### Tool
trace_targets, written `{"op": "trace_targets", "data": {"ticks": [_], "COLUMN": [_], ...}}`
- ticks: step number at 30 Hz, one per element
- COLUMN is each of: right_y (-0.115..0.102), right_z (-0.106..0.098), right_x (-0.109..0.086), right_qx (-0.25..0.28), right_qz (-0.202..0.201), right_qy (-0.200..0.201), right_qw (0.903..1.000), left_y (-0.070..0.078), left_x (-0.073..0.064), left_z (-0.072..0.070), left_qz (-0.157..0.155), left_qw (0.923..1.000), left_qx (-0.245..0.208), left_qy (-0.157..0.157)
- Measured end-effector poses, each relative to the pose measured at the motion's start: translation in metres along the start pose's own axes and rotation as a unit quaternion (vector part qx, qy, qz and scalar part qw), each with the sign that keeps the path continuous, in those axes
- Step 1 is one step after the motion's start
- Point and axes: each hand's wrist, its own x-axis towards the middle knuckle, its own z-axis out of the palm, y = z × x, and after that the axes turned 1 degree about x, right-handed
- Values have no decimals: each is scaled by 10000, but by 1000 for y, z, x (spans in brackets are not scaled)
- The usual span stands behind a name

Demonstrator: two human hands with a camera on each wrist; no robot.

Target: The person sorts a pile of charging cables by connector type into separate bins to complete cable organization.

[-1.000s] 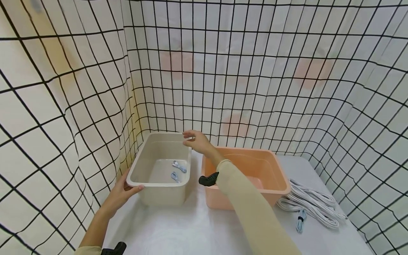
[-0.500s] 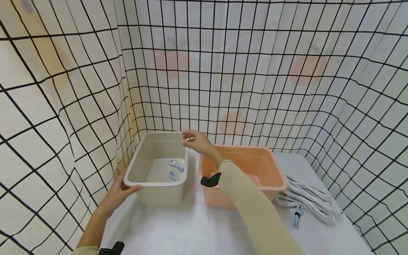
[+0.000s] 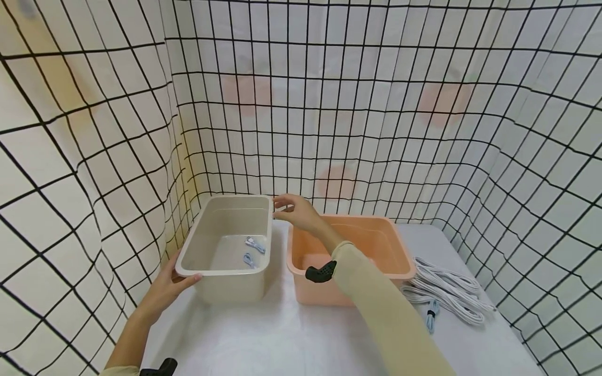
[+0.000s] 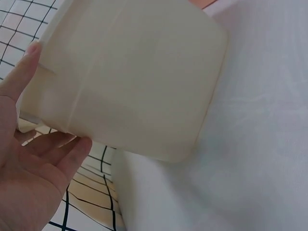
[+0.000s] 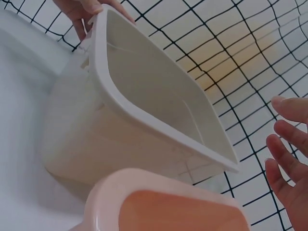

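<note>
The tub (image 3: 230, 289) is cream, the basin (image 3: 320, 291) peach, the cord (image 3: 449, 296) white — netting (image 3: 304, 79) (gridded) black.

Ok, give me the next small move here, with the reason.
Probably bring the right hand onto the far right corner of the beige plastic bin: its fingers are free beside it, while the left hand grips the near left corner.

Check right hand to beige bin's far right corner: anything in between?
Nothing visible. The right wrist view shows only an open gap between the right hand and the beige bin. The orange bin sits to the beige one's right, below the right forearm, outside that gap.
</note>
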Motion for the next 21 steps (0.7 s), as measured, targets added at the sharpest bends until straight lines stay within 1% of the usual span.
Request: {"op": "trace_targets", "data": {"ticks": [5, 9, 16, 21], "right_y": [8, 14, 14, 16], "right_z": [-10, -15, -17, -20], "right_x": [-8, -16, -32, -44], "right_qx": [21, 218, 324, 455], "right_qz": [-40, -106, -215, -362], "right_qy": [94, 89, -59, -58], "right_qw": [9999, 9997, 9992, 9983], "left_y": [-2, -3, 1, 0], "left_x": [1, 3, 3, 0], "left_z": [0, 1, 2, 0], "left_qz": [-2, 22, -56, -55], "left_qw": [10000, 10000, 10000, 9999], "left_qx": [58, 88, 82, 113], "left_qy": [-9, -24, 1, 1]}}
